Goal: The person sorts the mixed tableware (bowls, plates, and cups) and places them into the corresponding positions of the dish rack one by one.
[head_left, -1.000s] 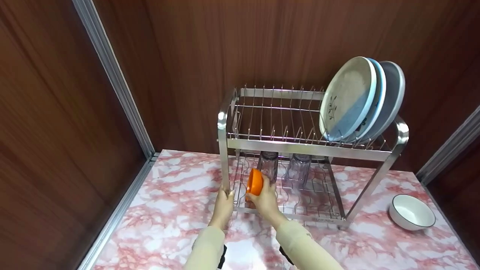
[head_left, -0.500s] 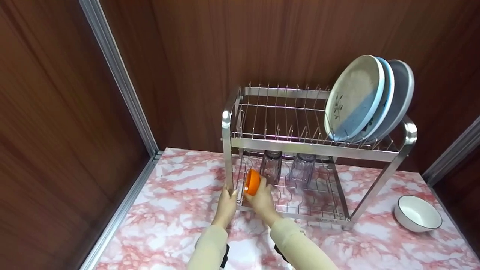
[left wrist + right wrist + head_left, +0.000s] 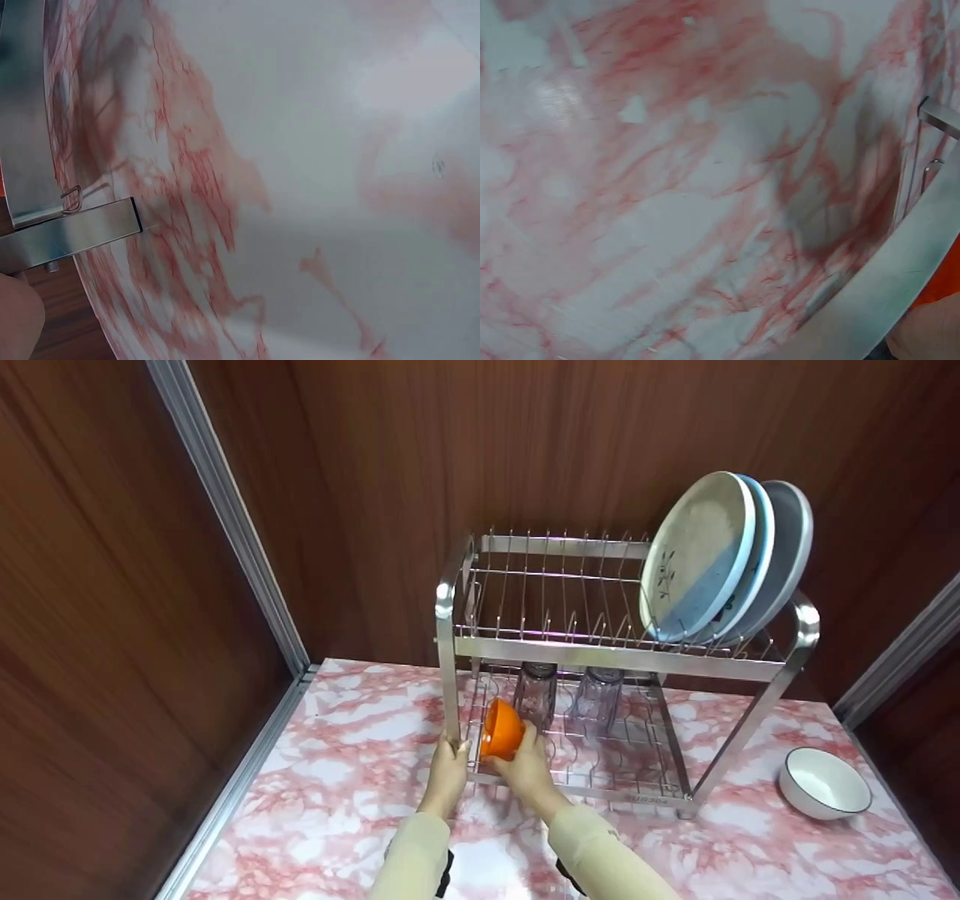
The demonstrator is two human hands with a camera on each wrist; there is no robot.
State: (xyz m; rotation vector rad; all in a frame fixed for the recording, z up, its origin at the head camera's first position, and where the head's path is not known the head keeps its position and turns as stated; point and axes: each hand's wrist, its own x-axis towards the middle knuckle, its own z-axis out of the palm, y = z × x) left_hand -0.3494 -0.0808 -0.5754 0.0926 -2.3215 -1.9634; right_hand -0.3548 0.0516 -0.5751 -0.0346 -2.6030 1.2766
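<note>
My right hand (image 3: 527, 765) holds a small orange bowl (image 3: 502, 730) tilted on its side, low at the left end of the dish rack's bottom tier (image 3: 592, 791). Thumb and fingers grip the bowl from the right. My left hand (image 3: 448, 769) grips the rack's front left leg (image 3: 448, 682) near its foot. In the left wrist view part of that hand (image 3: 16, 315) shows against the metal leg (image 3: 75, 234). The right wrist view catches a sliver of the orange bowl (image 3: 941, 274) behind the rack's front bar (image 3: 885, 281).
Two upturned glasses, one darker (image 3: 535, 696) and one pale purple (image 3: 598, 701), stand on the lower tier right of the bowl. Several plates (image 3: 697, 559) lean upright in the top tier's right end. A white bowl (image 3: 823, 784) sits on the marbled table (image 3: 352, 735) at right.
The orange bowl has turned in my right hand, its outer side now facing more toward the head camera, and moved slightly left. My left hand stays on the rack leg.
</note>
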